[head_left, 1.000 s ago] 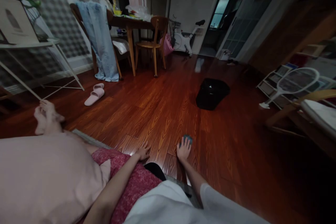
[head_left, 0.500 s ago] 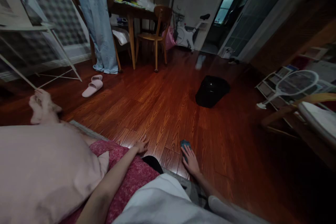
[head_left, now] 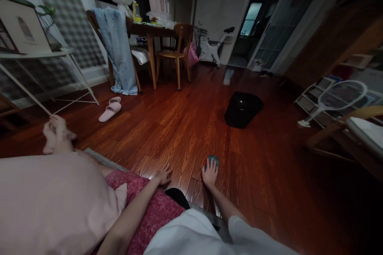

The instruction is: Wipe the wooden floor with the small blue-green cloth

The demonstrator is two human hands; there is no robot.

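My right hand (head_left: 210,173) presses a small teal cloth (head_left: 217,162) against the wooden floor, its fingers over it; the cloth is partly hidden beneath them. With fingers spread, my left hand (head_left: 163,175) rests low beside the maroon patterned fabric (head_left: 140,185) over the lap and holds nothing. Between the two forearms a dark rounded thing (head_left: 178,196) shows at the edge of the grey mat; I cannot make out its kind.
A pink pillow (head_left: 56,199) covers the lower left. Pink slippers (head_left: 110,111) and a black bin (head_left: 243,109) stand on the floor ahead. Farther off are a wooden chair (head_left: 176,53) and an exercise bike (head_left: 209,50). A white racket (head_left: 341,95) leans at right.
My right hand has turned and shifted slightly left, with the teal cloth still under its fingers. My left hand stays nearly where it was. The whole view has tilted up a little.
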